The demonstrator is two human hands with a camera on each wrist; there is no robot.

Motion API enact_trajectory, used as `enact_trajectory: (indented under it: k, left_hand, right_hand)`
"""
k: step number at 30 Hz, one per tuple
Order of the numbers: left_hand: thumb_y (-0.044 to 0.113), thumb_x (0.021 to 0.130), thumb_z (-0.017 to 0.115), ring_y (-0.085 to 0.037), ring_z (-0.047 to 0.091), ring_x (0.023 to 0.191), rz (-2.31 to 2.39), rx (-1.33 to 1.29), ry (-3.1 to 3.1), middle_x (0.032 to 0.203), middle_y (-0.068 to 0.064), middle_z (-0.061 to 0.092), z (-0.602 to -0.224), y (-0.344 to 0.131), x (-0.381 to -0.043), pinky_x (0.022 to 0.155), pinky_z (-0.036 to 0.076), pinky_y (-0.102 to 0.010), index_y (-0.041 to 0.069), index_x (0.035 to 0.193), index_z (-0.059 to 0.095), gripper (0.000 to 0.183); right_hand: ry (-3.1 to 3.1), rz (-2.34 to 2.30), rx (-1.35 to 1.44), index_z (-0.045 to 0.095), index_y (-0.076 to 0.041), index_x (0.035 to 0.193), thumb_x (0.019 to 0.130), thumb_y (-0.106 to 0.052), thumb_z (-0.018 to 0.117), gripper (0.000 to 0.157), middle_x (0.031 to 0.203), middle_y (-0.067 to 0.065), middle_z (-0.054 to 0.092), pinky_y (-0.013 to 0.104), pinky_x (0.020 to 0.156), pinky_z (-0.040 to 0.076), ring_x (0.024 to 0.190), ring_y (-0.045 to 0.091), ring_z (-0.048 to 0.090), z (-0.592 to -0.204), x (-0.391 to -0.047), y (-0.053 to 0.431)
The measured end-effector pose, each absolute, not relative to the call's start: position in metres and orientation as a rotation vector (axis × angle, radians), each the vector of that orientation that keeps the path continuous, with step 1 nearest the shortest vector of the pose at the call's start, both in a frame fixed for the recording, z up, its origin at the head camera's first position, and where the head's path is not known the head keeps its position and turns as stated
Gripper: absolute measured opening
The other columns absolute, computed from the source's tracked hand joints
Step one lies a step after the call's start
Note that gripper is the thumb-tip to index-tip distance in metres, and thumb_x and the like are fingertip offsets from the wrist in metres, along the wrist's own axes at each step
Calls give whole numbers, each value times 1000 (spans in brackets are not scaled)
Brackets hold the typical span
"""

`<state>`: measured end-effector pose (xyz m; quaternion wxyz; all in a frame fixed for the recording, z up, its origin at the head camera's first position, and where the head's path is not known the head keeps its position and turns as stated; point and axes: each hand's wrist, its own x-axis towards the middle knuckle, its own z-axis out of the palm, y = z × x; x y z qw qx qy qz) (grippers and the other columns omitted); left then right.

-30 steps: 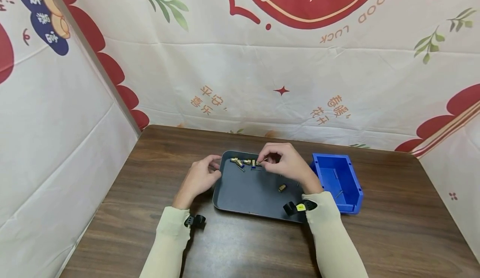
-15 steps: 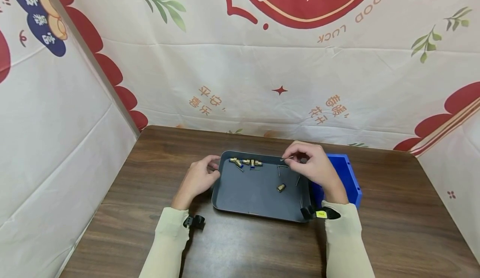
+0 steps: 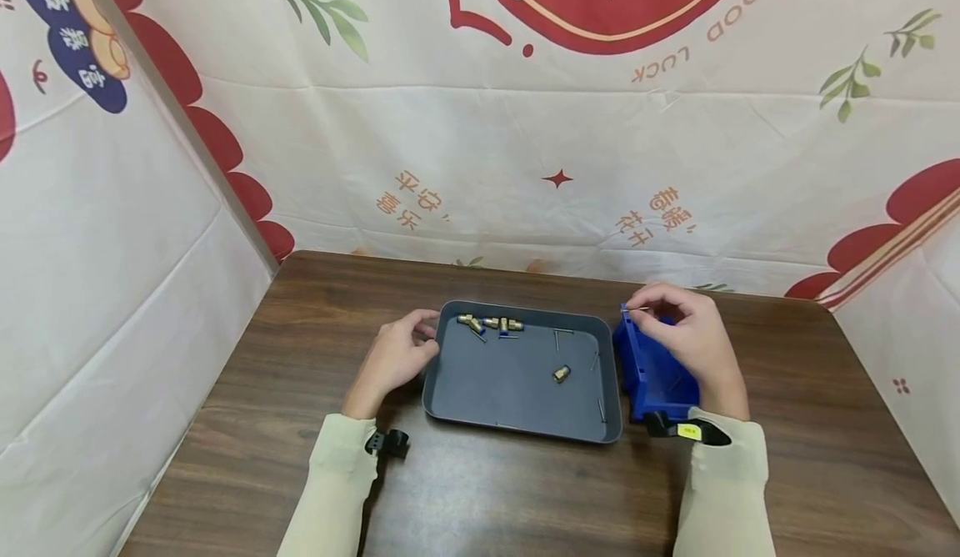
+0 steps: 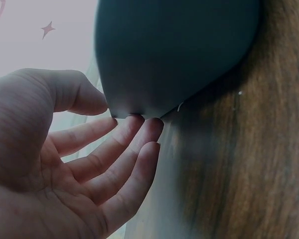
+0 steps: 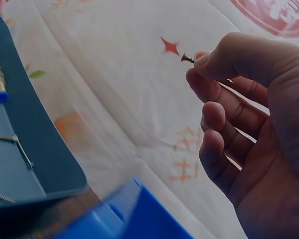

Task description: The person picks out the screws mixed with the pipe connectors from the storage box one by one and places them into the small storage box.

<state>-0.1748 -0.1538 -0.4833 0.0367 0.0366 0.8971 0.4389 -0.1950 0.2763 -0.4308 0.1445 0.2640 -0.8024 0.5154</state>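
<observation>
My right hand [image 3: 693,336] pinches a small screw [image 5: 186,58] between thumb and forefinger, its flared head sticking out past the fingertips. That hand is over the blue bin [image 3: 636,369], partly covering it. On the left, my left hand [image 3: 392,363] touches the end wall of the dark grey tray [image 3: 517,394] with thumb and fingertips, fingers loosely bent. Brass fittings with blue collars [image 3: 504,323] lie along the tray's far side. A lone brass fitting [image 3: 561,373] sits right of the middle. Several loose screws [image 3: 602,409] are scattered in the tray.
Tray and bin stand side by side on a brown wood-grain table [image 3: 465,490]. A printed white cloth [image 3: 480,148] hangs behind the table, with more cloth at both sides. Each wrist wears a black strap [image 3: 387,442].
My right hand has carried the screw rightward from the tray's far side to above the blue bin. The bin seems shifted slightly and tilted. My left hand has stayed at the tray's left end.
</observation>
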Motion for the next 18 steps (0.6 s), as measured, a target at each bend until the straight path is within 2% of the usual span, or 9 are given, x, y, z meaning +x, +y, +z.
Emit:
enact_trajectory:
  k: [6, 9, 12, 18]
  left_hand:
    - [11, 95, 68, -27, 76, 103, 1347, 110, 2755, 118, -8, 77, -483, -155, -175, 89, 61, -49, 11, 146, 69, 51]
    - [12, 96, 68, -27, 75, 105, 1349, 105, 2747, 120, -8, 77, -483, -155, -175, 90, 60, -49, 12, 147, 69, 51]
    - [12, 97, 68, -28, 75, 106, 1351, 101, 2742, 121, -8, 77, -483, -155, -175, 91, 60, -50, 13, 148, 69, 51]
    - [12, 96, 68, -27, 75, 105, 1345, 114, 2748, 119, -9, 78, -482, -155, -175, 91, 60, -50, 11, 147, 69, 51]
  right_hand:
    - [-2378, 1465, 574, 79, 5, 108, 94, 16, 74, 18, 103, -4, 76, 20, 72, 50, 84, 12, 62, -438, -193, 296]
    - [-2410, 1447, 487, 78, 5, 110, 95, 13, 75, 17, 102, -7, 77, 20, 72, 50, 83, 13, 62, -443, -193, 306]
    - [-2455, 1402, 411, 79, 5, 111, 98, 9, 75, 15, 101, -5, 78, 19, 71, 50, 82, 13, 62, -448, -192, 316]
    - [-2514, 1354, 331, 77, 8, 112, 102, 1, 75, 13, 102, 8, 79, 17, 73, 50, 83, 10, 63, -455, -190, 330]
